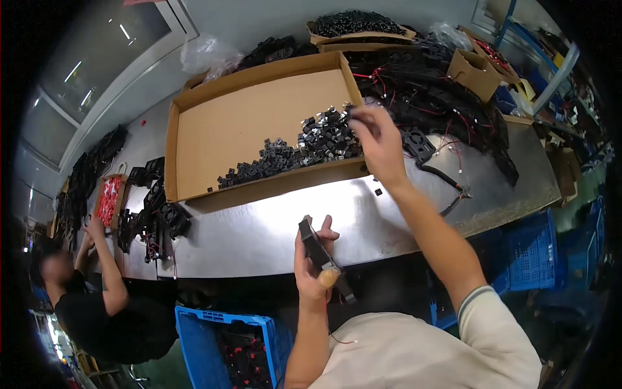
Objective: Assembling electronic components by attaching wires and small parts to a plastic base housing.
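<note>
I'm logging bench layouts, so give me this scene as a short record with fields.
Left hand: holds a black plastic part
Right hand: at the heap of small black parts; grip unclear
Container: shallow cardboard box, heap toward its near right corner
Tool: pliers on the metal table, right of the box
Lower left: blue plastic crate
Nearby: co-worker at left

Before the shallow brown cardboard tray [227, 133], the left hand [306, 275] holds an oblong black part [315, 247]; the right hand [381, 139] reaches in.
</note>
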`<action>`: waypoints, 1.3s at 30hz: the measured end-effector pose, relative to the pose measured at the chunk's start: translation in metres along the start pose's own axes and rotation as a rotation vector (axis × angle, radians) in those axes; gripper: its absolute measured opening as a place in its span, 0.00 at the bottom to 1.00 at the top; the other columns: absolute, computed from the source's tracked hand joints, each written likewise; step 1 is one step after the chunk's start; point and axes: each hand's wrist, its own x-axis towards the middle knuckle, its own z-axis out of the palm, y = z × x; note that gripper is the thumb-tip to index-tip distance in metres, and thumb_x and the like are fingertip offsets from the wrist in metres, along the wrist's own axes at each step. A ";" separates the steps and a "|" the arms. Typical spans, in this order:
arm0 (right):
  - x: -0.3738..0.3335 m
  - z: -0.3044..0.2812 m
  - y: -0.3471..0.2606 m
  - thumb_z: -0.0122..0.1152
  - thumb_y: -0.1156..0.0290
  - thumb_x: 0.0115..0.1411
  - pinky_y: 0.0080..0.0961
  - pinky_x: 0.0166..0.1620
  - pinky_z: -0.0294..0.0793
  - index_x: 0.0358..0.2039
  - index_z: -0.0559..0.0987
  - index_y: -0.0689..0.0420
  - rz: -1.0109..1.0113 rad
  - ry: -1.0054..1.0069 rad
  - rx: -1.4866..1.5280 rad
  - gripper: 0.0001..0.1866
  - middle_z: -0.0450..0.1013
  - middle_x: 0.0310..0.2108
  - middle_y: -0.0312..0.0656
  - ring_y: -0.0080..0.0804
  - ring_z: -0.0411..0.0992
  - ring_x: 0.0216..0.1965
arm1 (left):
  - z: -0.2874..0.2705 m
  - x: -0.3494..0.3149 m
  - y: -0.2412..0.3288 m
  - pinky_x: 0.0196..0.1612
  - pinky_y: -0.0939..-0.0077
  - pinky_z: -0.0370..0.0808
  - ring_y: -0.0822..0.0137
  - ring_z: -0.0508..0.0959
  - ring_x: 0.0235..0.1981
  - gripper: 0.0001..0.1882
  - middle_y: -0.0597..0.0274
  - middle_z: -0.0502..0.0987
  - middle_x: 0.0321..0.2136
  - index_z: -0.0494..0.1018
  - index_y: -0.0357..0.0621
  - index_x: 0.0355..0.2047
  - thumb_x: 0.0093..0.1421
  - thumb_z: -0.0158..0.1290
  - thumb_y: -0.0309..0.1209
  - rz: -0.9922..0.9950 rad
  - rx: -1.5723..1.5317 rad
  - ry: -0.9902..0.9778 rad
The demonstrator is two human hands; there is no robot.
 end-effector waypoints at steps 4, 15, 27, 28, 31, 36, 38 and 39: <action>-0.083 -0.005 -0.042 0.57 0.74 0.67 0.27 0.47 0.79 0.48 0.74 0.59 0.648 -0.075 0.629 0.10 0.76 0.44 0.41 0.31 0.77 0.46 | 0.019 -0.002 -0.007 0.72 0.58 0.50 0.48 0.62 0.67 0.55 0.51 0.72 0.51 0.50 0.41 0.70 0.47 0.70 0.38 0.066 -0.019 -0.105; -0.114 -0.070 -0.067 0.54 0.79 0.66 0.26 0.51 0.78 0.52 0.74 0.62 0.757 -0.154 0.871 0.14 0.74 0.48 0.47 0.37 0.77 0.49 | 0.009 0.014 0.032 0.56 0.67 0.71 0.60 0.71 0.55 0.57 0.50 0.68 0.54 0.49 0.37 0.69 0.45 0.72 0.29 0.138 0.931 -0.296; -0.126 -0.046 -0.090 0.57 0.87 0.61 0.23 0.53 0.75 0.45 0.79 0.65 0.544 -0.370 0.572 0.12 0.72 0.46 0.41 0.27 0.74 0.47 | 0.009 -0.001 0.019 0.57 0.62 0.75 0.57 0.77 0.52 0.42 0.53 0.71 0.53 0.60 0.40 0.63 0.50 0.69 0.32 -0.155 0.017 -0.040; -0.127 -0.044 -0.089 0.57 0.87 0.61 0.23 0.53 0.75 0.44 0.79 0.65 0.521 -0.377 0.573 0.12 0.72 0.46 0.41 0.27 0.74 0.47 | 0.009 -0.002 0.020 0.57 0.62 0.75 0.57 0.77 0.52 0.42 0.53 0.71 0.53 0.60 0.40 0.63 0.50 0.69 0.32 -0.160 0.019 -0.044; -0.126 -0.044 -0.092 0.58 0.87 0.61 0.24 0.53 0.75 0.44 0.79 0.65 0.529 -0.370 0.583 0.11 0.71 0.46 0.42 0.27 0.74 0.47 | 0.009 -0.004 0.021 0.57 0.63 0.74 0.59 0.76 0.52 0.40 0.54 0.71 0.53 0.61 0.40 0.61 0.50 0.68 0.32 -0.156 -0.017 -0.069; -0.128 -0.052 -0.093 0.60 0.87 0.59 0.25 0.54 0.74 0.46 0.77 0.65 0.416 -0.405 0.434 0.14 0.72 0.46 0.42 0.28 0.74 0.48 | 0.022 0.000 0.033 0.58 0.67 0.69 0.62 0.73 0.52 0.37 0.57 0.69 0.52 0.64 0.40 0.59 0.49 0.66 0.27 -0.129 0.289 -0.169; -0.130 -0.058 -0.087 0.61 0.87 0.58 0.25 0.54 0.74 0.47 0.76 0.65 0.524 -0.379 0.496 0.16 0.72 0.46 0.41 0.28 0.74 0.48 | 0.021 0.005 0.036 0.57 0.67 0.69 0.61 0.73 0.52 0.34 0.56 0.69 0.51 0.66 0.39 0.57 0.50 0.66 0.27 -0.086 0.457 -0.207; -0.132 -0.061 -0.084 0.61 0.88 0.57 0.25 0.54 0.74 0.48 0.75 0.64 0.634 -0.351 0.559 0.18 0.72 0.47 0.41 0.28 0.74 0.49 | 0.023 0.011 0.040 0.57 0.67 0.69 0.61 0.73 0.51 0.32 0.56 0.69 0.51 0.68 0.39 0.55 0.50 0.66 0.27 -0.046 0.627 -0.243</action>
